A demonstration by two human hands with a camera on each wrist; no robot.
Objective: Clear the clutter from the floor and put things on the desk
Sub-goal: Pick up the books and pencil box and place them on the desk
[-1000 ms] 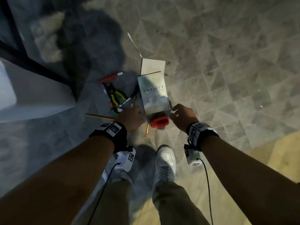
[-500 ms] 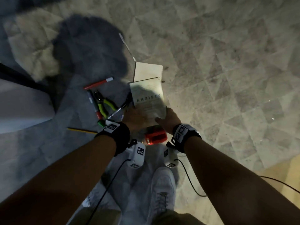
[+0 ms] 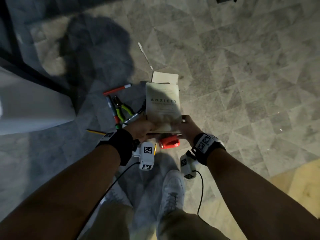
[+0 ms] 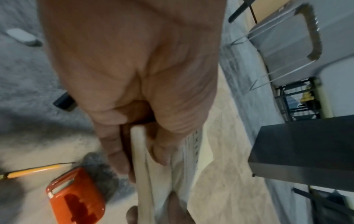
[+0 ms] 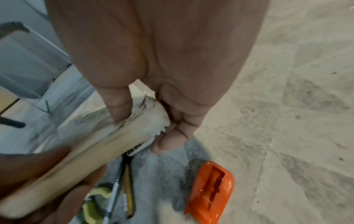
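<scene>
A pale book titled ANXIETY (image 3: 162,103) is lifted off the floor. My left hand (image 3: 140,129) grips its near left corner and my right hand (image 3: 186,126) grips its near right corner. In the left wrist view the thumb and fingers (image 4: 116,148) pinch the book's (image 4: 145,174) edge. The right wrist view shows the book's (image 5: 107,145) corner clamped between thumb and fingers (image 5: 172,136). An orange tape dispenser (image 3: 169,142) (image 4: 74,198) (image 5: 210,191) lies on the floor just below the book. A cream notebook (image 3: 165,77) lies beyond it.
Red marker (image 3: 116,90), green-handled pliers (image 3: 122,110), pens (image 3: 133,116) and a yellow pencil (image 3: 94,132) lie scattered left of the book. A white strip (image 3: 145,54) lies farther out. A white desk corner (image 3: 34,104) stands at left. My shoes (image 3: 171,191) are below.
Both hands have closed on the book's near corners and raised it off the floor. The orange tape dispenser now shows fully beneath it.
</scene>
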